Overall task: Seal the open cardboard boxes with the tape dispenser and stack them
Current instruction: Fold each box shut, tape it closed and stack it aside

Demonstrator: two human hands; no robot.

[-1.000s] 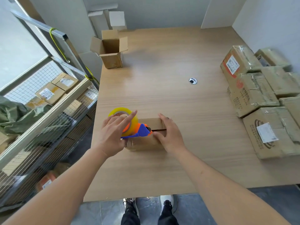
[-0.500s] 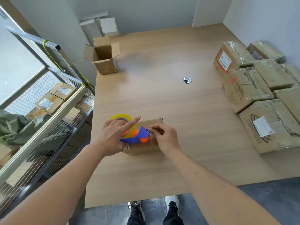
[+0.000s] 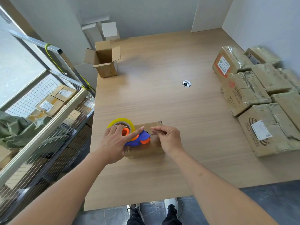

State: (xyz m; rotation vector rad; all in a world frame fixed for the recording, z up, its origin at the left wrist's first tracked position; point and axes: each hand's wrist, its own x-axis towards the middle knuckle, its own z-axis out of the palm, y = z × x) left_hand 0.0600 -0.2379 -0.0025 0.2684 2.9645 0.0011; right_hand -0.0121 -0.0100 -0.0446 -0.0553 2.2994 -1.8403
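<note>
The left hand point(image 3: 116, 142) covers the rear of the tape dispenser point(image 3: 138, 139), so its handle and the hand's grip on it cannot be made out, and the near top of the small cardboard box point(image 3: 146, 149) beneath the dispenser is hidden as well. Whether the right hand point(image 3: 168, 138), just right of the dispenser, pinches a tape end is too small to tell. Far right of the dispenser, the taped boxes point(image 3: 253, 98) are blurred, cut by the frame edge, their labels unreadable.
</note>
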